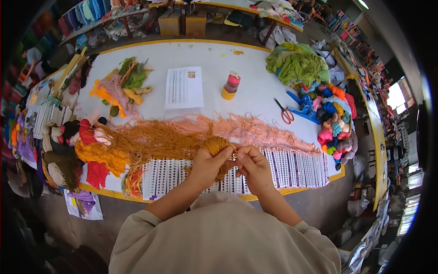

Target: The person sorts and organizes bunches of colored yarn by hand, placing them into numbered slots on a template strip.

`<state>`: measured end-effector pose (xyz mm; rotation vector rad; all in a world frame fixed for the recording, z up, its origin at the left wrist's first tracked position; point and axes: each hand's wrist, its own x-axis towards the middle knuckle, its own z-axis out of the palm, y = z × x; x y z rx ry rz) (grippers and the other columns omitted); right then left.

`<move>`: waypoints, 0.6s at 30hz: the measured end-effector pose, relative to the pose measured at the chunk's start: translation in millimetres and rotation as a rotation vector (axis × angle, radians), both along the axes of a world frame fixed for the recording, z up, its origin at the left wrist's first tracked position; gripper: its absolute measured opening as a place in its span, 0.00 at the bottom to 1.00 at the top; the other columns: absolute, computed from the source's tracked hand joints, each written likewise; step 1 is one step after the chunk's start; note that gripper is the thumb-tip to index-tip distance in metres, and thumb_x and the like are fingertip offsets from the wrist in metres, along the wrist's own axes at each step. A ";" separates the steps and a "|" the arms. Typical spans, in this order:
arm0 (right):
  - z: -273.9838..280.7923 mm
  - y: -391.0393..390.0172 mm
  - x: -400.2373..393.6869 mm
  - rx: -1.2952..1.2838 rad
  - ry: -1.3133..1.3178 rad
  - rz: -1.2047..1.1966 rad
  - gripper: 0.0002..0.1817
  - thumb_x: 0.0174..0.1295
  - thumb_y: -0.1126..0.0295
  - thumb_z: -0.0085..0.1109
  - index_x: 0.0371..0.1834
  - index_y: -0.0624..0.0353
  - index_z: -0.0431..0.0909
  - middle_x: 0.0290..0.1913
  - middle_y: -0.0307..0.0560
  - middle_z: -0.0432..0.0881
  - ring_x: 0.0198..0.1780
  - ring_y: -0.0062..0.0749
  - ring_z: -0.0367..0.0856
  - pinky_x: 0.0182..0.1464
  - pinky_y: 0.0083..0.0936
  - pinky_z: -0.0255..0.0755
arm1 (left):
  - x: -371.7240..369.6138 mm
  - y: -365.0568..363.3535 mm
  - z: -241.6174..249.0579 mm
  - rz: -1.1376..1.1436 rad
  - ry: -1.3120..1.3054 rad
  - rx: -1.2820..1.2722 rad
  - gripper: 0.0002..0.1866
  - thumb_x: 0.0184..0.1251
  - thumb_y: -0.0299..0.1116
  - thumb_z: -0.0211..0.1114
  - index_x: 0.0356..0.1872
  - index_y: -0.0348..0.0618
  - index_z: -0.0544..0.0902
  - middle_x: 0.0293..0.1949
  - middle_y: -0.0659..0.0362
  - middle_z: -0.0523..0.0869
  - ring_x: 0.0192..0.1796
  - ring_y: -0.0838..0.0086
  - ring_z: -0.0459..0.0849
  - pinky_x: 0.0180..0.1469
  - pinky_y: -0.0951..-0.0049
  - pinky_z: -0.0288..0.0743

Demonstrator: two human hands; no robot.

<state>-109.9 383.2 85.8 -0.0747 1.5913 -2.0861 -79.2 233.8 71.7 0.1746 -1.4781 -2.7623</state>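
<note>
A bundle of golden-brown yarn [216, 145] is gripped in my left hand [206, 165], its thumb pressed near the bundle's right side. My right hand [255, 170] is closed in a pinch close to the left fingertips; what it pinches is too small to make out. Under and beyond my hands lie white cards with rows of holes [292, 169], along the table's near edge. Loose brown yarn [159, 141] spreads leftward from the bundle, and pink yarn [269, 133] stretches to the right behind the cards.
Red-handled scissors [287, 116], a blue tool [305, 109] and colored yarn balls [337, 116] are at right, below green yarn [297, 64]. A printed sheet [184, 87] and stacked spools [231, 85] stand mid-table. More yarn [64, 166] piles up at left.
</note>
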 end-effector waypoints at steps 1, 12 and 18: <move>-2.4 1.1 -0.8 -0.025 -0.017 0.002 0.06 0.70 0.67 0.54 0.40 0.56 0.74 0.26 0.34 0.74 0.21 0.13 0.63 0.27 0.15 0.69 | 0.0 0.0 2.9 -0.008 -0.021 0.034 0.10 0.71 0.29 0.58 0.47 0.32 0.80 0.42 0.57 0.84 0.41 0.77 0.83 0.43 0.76 0.81; -4.4 -1.3 -2.1 -0.060 -0.060 -0.028 0.04 0.69 0.70 0.54 0.39 0.57 0.76 0.28 0.37 0.76 0.21 0.13 0.64 0.28 0.15 0.70 | -2.3 -1.6 -12.3 -0.041 0.025 -0.017 0.12 0.71 0.31 0.59 0.47 0.32 0.81 0.41 0.59 0.84 0.39 0.81 0.82 0.41 0.80 0.79; -5.5 -1.3 -3.2 -0.091 -0.089 -0.020 0.07 0.68 0.70 0.56 0.45 0.58 0.77 0.31 0.37 0.79 0.23 0.13 0.66 0.29 0.16 0.71 | -2.2 -1.6 -10.9 -0.055 -0.008 -0.011 0.12 0.73 0.31 0.58 0.49 0.32 0.80 0.40 0.61 0.83 0.39 0.83 0.80 0.42 0.82 0.77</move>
